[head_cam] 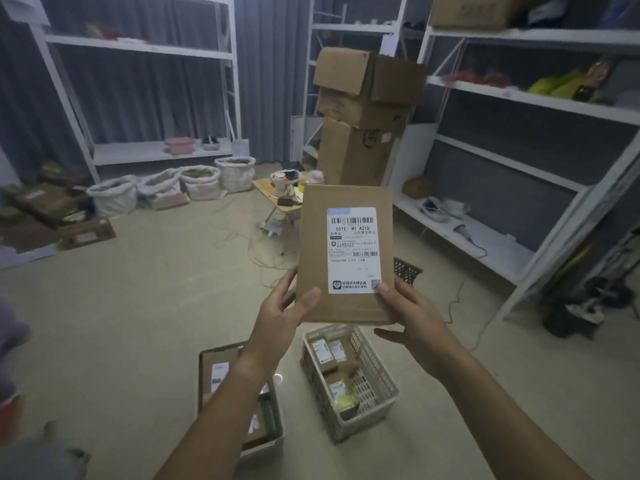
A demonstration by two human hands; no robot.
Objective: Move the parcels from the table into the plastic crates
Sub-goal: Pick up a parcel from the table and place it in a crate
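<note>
Your two forearms enter from the bottom edge and meet at centre frame. Left hand grips the lower left corner of the parcel, thumb across its front face, fingers behind. Right hand grips the lower right corner, thumb tip pressed on the bottom edge of the white shipping label; one finger juts free below the parcel. You hold the parcel upright, label toward you, barcode at the top, well above the floor.

Lower left of centre: a crate on the floor, partly hidden by your left forearm, with labelled brown parcels inside. Just right of it, directly below the held parcel, a pale lattice-walled plastic crate holds several small labelled boxes. The two crates stand near each other, not touching.

Mid left: a row of white sacks against the shelving, flat cartons piled at the far left edge. Centre background: a small wooden table with clutter, cables trailing on the floor. Behind the parcel: stacked cardboard boxes, the top one tilted. Right: white shelves with scattered items, too dim to identify.
</note>
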